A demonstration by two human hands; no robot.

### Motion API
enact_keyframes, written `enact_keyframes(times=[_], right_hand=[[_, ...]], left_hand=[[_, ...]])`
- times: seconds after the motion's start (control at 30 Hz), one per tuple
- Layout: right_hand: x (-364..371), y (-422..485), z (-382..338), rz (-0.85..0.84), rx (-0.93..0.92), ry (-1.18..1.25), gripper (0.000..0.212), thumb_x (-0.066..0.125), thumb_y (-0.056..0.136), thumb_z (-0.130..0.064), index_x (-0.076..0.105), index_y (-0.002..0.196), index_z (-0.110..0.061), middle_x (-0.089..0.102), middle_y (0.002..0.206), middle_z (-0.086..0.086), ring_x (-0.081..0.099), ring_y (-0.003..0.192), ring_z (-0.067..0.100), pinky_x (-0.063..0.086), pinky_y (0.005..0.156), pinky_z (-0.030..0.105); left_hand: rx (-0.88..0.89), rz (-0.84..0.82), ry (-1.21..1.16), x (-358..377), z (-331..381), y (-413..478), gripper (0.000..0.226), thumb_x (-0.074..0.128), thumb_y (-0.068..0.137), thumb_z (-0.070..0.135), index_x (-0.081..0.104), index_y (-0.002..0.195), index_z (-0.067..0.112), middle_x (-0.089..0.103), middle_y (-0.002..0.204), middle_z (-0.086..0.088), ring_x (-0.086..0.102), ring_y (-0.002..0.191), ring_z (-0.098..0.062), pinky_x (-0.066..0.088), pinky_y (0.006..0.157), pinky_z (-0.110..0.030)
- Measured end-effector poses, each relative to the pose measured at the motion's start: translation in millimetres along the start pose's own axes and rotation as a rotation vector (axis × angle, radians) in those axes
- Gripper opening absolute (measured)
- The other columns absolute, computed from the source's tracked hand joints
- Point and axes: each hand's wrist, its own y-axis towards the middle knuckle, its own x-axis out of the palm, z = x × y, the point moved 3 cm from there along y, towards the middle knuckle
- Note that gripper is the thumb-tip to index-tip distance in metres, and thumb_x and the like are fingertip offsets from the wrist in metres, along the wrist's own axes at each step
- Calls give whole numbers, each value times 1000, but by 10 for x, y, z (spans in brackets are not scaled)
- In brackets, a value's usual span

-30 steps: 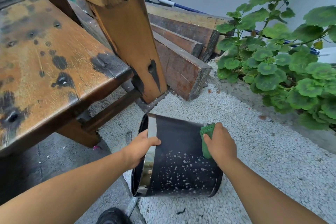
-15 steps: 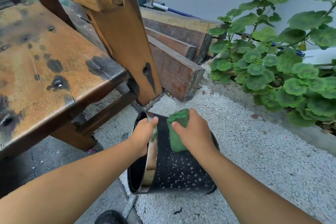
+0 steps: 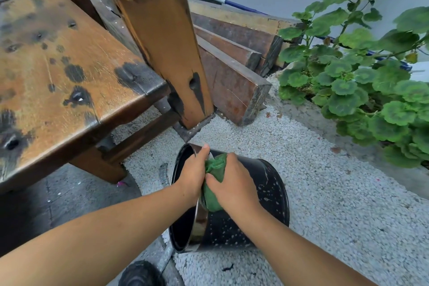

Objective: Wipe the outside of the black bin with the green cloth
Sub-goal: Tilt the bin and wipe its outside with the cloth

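The black bin [image 3: 267, 195] lies on its side on white gravel, its open mouth facing left and its wall speckled with pale spots. My left hand [image 3: 193, 173] grips the shiny metal rim at the mouth, thumb on the outside. My right hand [image 3: 232, 184] holds the bunched green cloth [image 3: 214, 181] and presses it on the bin's outside, right beside the rim and touching my left hand. The far side of the bin is hidden.
A worn wooden bench [image 3: 69, 72] with a thick leg [image 3: 171, 53] stands to the left. Stacked timber beams [image 3: 234, 65] lie behind it. A leafy green plant [image 3: 362, 81] fills the right. A dark round object [image 3: 141, 274] sits by the lower edge.
My right hand has slid the green cloth leftward across the bin's wall, from its base end to the rim by my left hand. The bin has tilted slightly.
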Motion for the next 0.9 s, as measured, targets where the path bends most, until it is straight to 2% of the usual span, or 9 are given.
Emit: enact_keyframes(times=[0.07, 0.13, 0.2, 0.27, 0.37, 0.5, 0.57, 0.63, 0.9], right_hand=[[17, -8, 55, -5, -3, -2, 39, 66, 87, -45, 43, 109, -22, 59, 108, -4, 63, 96, 22, 55, 76, 43], [21, 6, 127, -9, 8, -12, 38, 66, 88, -46, 43, 107, -22, 58, 108, -4, 63, 94, 22, 55, 74, 41], [28, 24, 200, -10, 24, -20, 38, 66, 88, -46, 43, 106, -22, 58, 107, -4, 62, 93, 22, 55, 72, 40], [36, 56, 247, -5, 26, -29, 37, 66, 89, -46, 43, 107, -22, 57, 106, -4, 62, 92, 20, 56, 73, 42], [31, 83, 322, 1, 24, -52, 37, 65, 90, -46, 43, 108, -22, 57, 105, -4, 62, 93, 20, 56, 73, 42], [10, 97, 473, 12, 42, -86, 36, 65, 91, -43, 44, 110, -21, 58, 105, -3, 62, 93, 20, 55, 73, 41], [-13, 100, 565, 22, 58, -103, 36, 66, 90, -43, 45, 112, -21, 59, 105, -4, 63, 94, 20, 56, 75, 41], [-42, 99, 665, 37, 72, -122, 36, 66, 90, -42, 47, 112, -20, 60, 105, -4, 63, 94, 20, 56, 76, 41], [-215, 82, 1100, 96, 154, -181, 32, 64, 93, -40, 45, 107, -18, 58, 97, -1, 61, 84, 21, 54, 68, 41]], left_hand=[[39, -3, 45, -45, -5, 30, 46, 55, 99, 43, 69, 108, 0, 72, 112, -21, 73, 95, -24, 59, 87, -38], [49, 7, 62, -100, -51, 72, 14, 58, 99, 39, 60, 88, 29, 67, 90, 6, 65, 63, 8, 52, 54, -11], [41, 7, 63, -164, -110, 118, 24, 61, 98, 35, 45, 79, 37, 52, 82, 22, 59, 63, 9, 45, 54, -7], [46, 7, 57, -201, -113, 154, 20, 62, 97, 30, 49, 83, 36, 60, 79, 20, 63, 66, 5, 47, 57, -11], [48, -1, 41, -265, -142, 188, 6, 62, 97, 24, 61, 92, 24, 73, 63, 20, 66, 54, 10, 45, 40, -7], [38, 6, 98, -360, -142, 178, 8, 61, 98, 22, 68, 99, 17, 80, 82, 6, 74, 70, -3, 58, 56, -17], [15, 16, 120, -411, -139, 167, 12, 59, 99, 23, 69, 105, 16, 78, 101, -1, 74, 91, -14, 60, 86, -34], [-10, 17, 120, -448, -143, 167, 19, 58, 99, 24, 67, 114, 15, 75, 113, -3, 68, 109, -22, 48, 105, -48], [27, 33, 243, -439, -131, 160, 41, 56, 97, 34, 55, 132, 13, 64, 131, -4, 58, 122, -24, 40, 111, -49]])
